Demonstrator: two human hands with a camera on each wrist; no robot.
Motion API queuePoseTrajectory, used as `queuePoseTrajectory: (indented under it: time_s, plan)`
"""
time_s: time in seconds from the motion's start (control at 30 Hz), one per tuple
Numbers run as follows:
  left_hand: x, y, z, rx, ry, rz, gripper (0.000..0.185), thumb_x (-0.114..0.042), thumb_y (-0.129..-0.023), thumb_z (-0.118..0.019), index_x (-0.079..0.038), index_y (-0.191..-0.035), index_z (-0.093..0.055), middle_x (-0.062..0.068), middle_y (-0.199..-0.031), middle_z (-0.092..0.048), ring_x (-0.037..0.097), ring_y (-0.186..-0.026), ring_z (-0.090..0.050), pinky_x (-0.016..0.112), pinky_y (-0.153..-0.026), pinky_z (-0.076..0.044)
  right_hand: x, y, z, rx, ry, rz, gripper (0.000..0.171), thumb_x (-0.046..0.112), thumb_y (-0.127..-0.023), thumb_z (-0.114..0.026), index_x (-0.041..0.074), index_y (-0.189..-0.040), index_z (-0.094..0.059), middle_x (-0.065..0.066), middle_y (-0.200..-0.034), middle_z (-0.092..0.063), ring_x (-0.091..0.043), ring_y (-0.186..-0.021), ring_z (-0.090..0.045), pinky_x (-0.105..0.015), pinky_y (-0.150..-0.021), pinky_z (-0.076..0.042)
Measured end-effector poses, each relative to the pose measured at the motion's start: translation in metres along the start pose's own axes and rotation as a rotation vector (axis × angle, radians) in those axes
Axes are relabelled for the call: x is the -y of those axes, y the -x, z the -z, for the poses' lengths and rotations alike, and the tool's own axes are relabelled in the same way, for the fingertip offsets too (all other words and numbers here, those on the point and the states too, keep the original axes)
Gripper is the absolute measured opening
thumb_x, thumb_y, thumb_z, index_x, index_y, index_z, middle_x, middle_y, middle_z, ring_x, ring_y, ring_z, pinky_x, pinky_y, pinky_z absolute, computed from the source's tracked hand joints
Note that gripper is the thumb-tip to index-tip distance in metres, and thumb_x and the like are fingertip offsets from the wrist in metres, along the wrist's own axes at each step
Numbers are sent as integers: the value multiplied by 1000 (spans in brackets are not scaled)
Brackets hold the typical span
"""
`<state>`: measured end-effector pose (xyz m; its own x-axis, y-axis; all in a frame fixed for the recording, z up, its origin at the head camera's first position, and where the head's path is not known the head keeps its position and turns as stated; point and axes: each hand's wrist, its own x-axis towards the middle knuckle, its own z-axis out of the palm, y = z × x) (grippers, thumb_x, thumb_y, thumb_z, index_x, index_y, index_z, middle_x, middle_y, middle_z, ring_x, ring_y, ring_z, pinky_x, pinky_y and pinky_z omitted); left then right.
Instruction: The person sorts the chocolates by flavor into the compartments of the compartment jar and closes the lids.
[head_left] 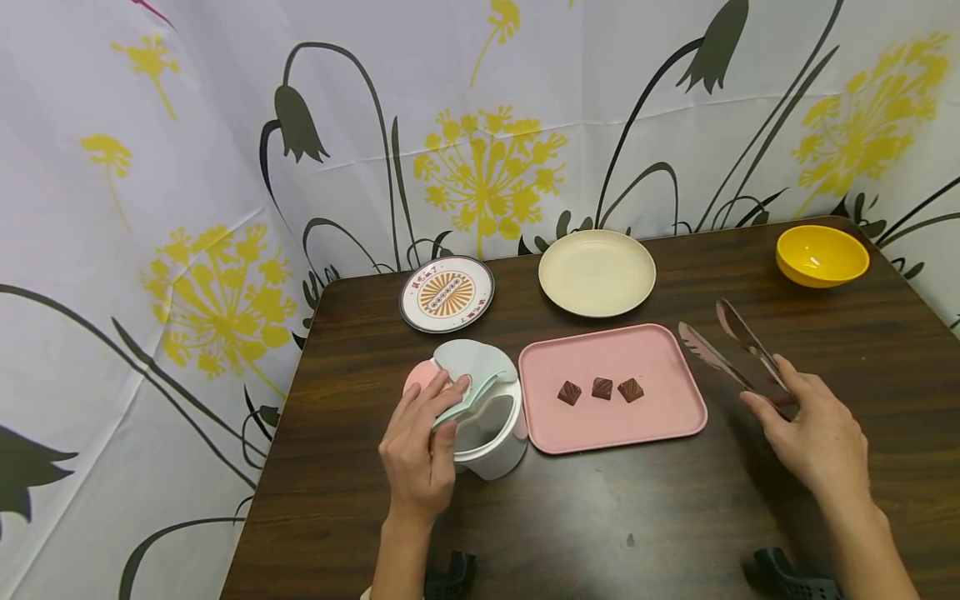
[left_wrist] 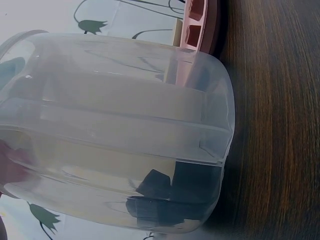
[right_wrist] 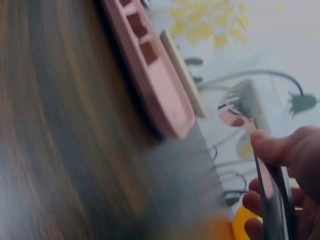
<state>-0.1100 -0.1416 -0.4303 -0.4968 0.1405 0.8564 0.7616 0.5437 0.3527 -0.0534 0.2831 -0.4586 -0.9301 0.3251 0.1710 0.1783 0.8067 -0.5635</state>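
Observation:
My left hand [head_left: 420,454] pinches the raised mint-green lid flap [head_left: 472,398] of a round, divided storage box [head_left: 491,460], thumb beneath and fingers on top. The compartment under that flap shows open. Through the clear wall [left_wrist: 115,120] in the left wrist view, dark blocky pieces [left_wrist: 155,185] lie in one section. My right hand [head_left: 821,433] grips metal tongs [head_left: 715,354], whose two arms stand apart with nothing between the tips. Left of the tongs, three square chocolates [head_left: 602,388] lie in a row on a pink tray [head_left: 611,429].
A cream plate [head_left: 597,273] stands behind the tray, and a patterned white plate [head_left: 447,294] behind the box. At the far right corner of the dark wooden table [head_left: 600,517] sits a yellow bowl [head_left: 821,257]. A flowered cloth [head_left: 525,75] hangs along the back edge.

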Motion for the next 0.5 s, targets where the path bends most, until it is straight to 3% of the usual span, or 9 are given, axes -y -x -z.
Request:
queuePoseTrajectory:
  time_s: [0.17,0.3,0.37,0.5]
  plan:
    - [0,0,0,-4,0,3,35,-28,-101,-49,-2,-107,-71,10,-110,-73,33,-109,-66,47,-104,-40,26,4,-9,-25,-38,192,63,31,-86,-76,9,-140,-53,-11,-112,-66,-22,-66,-56,-44,-55,-39]
    - [0,0,0,-2,0,6,35,-28,-102,-49,-2,-107,-71,10,-110,-72,33,-109,-66,47,-104,-40,49,9,-23,-35,-45,305,61,27,-81,-80,10,-135,-59,-6,-104,-68,-11,-58,-49,-34,-50,-35]
    - [0,0,0,-3,-1,5,35,-28,-102,-49,-2,-107,-71,10,-110,-72,33,-109,-66,47,-104,-40,58,11,-30,-29,-45,339,61,28,-79,-82,11,-134,-60,-3,-96,-68,-10,-55,-45,-32,-49,-34]
    - [-1,-1,0,-4,0,3,35,-28,-102,-49,-1,-107,-71,10,-109,-73,33,-109,-66,47,-104,-40,75,18,-43,8,-38,379,60,29,-77,-83,13,-132,-63,-2,-93,-70,-15,-62,-56,-40,-50,-42]
